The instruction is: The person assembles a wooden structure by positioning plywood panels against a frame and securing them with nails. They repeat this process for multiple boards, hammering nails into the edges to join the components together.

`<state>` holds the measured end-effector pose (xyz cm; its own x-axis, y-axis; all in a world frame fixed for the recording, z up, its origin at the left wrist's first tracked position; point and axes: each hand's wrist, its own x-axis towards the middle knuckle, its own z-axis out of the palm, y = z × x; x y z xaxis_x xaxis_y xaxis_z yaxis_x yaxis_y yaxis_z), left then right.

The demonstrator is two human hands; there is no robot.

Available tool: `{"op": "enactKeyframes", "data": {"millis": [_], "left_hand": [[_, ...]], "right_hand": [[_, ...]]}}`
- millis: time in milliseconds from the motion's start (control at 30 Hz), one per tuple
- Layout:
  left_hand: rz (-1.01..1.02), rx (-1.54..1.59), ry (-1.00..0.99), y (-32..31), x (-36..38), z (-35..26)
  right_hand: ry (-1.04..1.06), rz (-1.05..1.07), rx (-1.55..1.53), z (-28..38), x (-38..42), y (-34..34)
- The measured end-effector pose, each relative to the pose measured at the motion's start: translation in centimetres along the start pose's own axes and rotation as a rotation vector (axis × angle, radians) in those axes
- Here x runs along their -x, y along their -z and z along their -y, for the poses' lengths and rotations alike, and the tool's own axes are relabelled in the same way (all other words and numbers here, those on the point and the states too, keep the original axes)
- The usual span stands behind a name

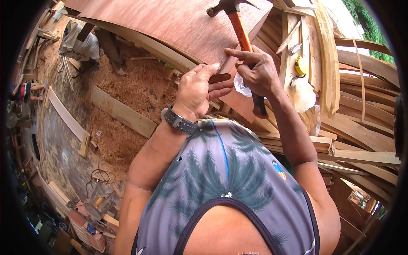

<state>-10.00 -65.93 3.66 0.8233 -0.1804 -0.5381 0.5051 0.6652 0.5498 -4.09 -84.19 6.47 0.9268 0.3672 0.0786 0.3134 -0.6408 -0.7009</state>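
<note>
My right hand [259, 70] is wrapped round the handle of a claw hammer [240, 32] with an orange and black grip; its metal head points away from me. The index finger reaches left, over the near corner of a reddish plywood panel [182, 27]. At that edge, my left hand [197, 87] has its thumb and forefinger drawn together beside a small, thin nail [222, 59]. Its other fingers extend below the panel's edge. How firmly they hold the nail is hard to see.
A yellow tape measure [301, 66] lies on boards at the right, above a clear plastic bag [302, 94]. Many wood strips [361, 106] are stacked there. Sawdust [123, 93], a loose plank [123, 111] and a white sack [80, 42] are on the left. Another person [26, 90] is at far left.
</note>
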Motion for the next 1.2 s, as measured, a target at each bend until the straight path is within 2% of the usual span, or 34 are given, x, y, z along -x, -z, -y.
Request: {"op": "enactKeyframes", "data": {"millis": [133,200,267,333,400,467,500,567,767,833,967,1033,1200], "left_hand": [[-0.018,0.006,-0.112,-0.4,-0.2,1.0],[-0.043,0.014,-0.128,-0.5,-0.3,1.1],[-0.081,0.047,-0.119,-0.5,-0.5,1.3],[-0.101,0.047,-0.105,-0.9,-0.2,1.0],[-0.098,0.068,-0.116,-0.9,-0.2,1.0],[-0.086,0.084,-0.113,-0.8,-0.4,1.1],[-0.097,0.09,-0.112,-0.8,-0.4,1.2],[-0.108,0.101,-0.111,-0.9,-0.3,1.2],[-0.118,0.124,-0.115,-0.8,-0.3,1.4],[-0.123,0.094,-0.106,-0.8,-0.4,1.3],[-0.13,0.129,-0.116,-1.0,-0.4,1.4],[-0.135,0.144,-0.116,-1.1,-0.4,1.4],[-0.144,0.127,-0.108,-1.1,-0.6,1.3]], "right_hand": [[-0.084,-0.002,-0.088,0.7,0.7,0.9],[-0.047,-0.04,-0.142,2.9,2.5,2.7],[-0.107,-0.031,-0.073,6.0,4.5,5.3],[-0.004,-0.011,0.0,7.4,6.1,7.4],[-0.009,0.017,0.073,8.2,7.2,9.0],[0.212,0.048,0.315,8.3,7.9,9.8],[0.055,0.115,0.29,9.7,8.2,10.4],[0.035,0.159,0.325,11.0,8.3,11.0],[-0.007,0.224,0.272,10.7,8.2,10.2],[0.07,0.232,0.305,9.8,8.0,9.6],[0.042,0.226,0.293,9.9,8.0,10.2],[0.124,0.149,0.298,10.6,7.9,10.5],[0.105,0.198,0.263,9.5,7.9,9.7]]}}
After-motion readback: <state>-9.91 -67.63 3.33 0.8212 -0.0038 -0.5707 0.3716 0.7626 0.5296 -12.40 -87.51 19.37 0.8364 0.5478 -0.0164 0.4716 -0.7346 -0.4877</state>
